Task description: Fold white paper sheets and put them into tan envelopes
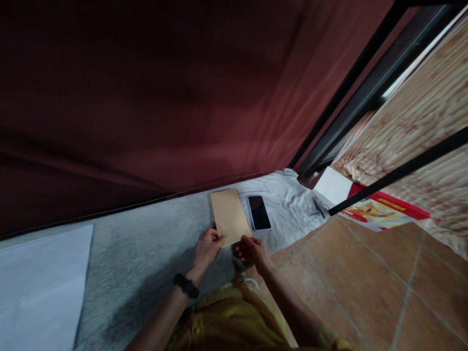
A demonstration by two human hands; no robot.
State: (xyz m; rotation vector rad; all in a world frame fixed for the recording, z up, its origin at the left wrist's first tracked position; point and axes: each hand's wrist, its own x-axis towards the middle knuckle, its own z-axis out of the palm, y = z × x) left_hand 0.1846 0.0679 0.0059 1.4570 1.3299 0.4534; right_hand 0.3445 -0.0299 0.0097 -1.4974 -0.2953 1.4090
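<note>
A flat brown paper piece (230, 214), perhaps an envelope or a small stack of sheets, lies tilted slightly on the grey cloth. My left hand (209, 246) pinches its near left corner between thumb and fingers. At its near right corner, my right hand (253, 249) grips the edge, thumb and forefinger together and the other fingers curled beneath. Just right of the paper rests a phone (259, 213) with a dark screen and a pale purple edge.
Grey cloth (146, 234) covers the surface, with a white sheet (40, 287) at the left. Behind hangs a dark red curtain (204, 107). Black metal bars (402, 173) cross the right side, near a red and yellow box (380, 207) on the tiled floor (365, 278).
</note>
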